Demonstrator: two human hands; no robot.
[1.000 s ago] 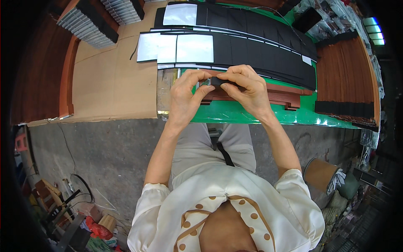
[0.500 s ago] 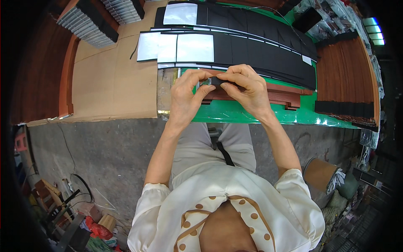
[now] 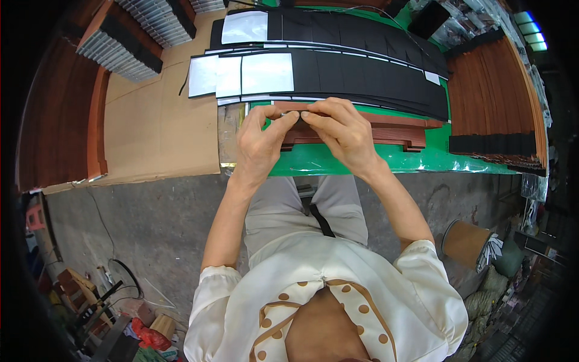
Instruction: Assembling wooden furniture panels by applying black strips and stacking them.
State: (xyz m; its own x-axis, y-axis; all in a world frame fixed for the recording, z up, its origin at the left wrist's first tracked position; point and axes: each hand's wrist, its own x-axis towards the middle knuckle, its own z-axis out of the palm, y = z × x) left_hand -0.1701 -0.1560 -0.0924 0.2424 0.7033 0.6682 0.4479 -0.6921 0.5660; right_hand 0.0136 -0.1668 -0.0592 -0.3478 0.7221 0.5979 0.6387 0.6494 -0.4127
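Observation:
Pinched between thumb and fingers of both hands is a small black piece [image 3: 300, 117], mostly covered by the fingertips. My left hand [image 3: 259, 139] grips its left side, and my right hand [image 3: 347, 133] closes on its right side, the fingertips nearly meeting. Under and behind the hands lie reddish-brown slats [image 3: 392, 135] with stepped ends, on a green table covering [image 3: 338, 164]. Just beyond the fingers, overlapping black sheets [image 3: 356, 78] spread across the table, with white glossy panels [image 3: 265, 72] at their left.
Brown cardboard [image 3: 163, 127] covers the table's left part. Stacked reddish-brown slats [image 3: 491, 96] with black ends stand at the right; more slats [image 3: 63, 114] are at the far left. Near them stand stacks with silvery edges [image 3: 114, 54]. A brown drum [image 3: 464, 244] sits on the floor.
Both hands have shifted slightly left and drawn closer together, covering more of the black piece. The table's contents appear a little further left in the view.

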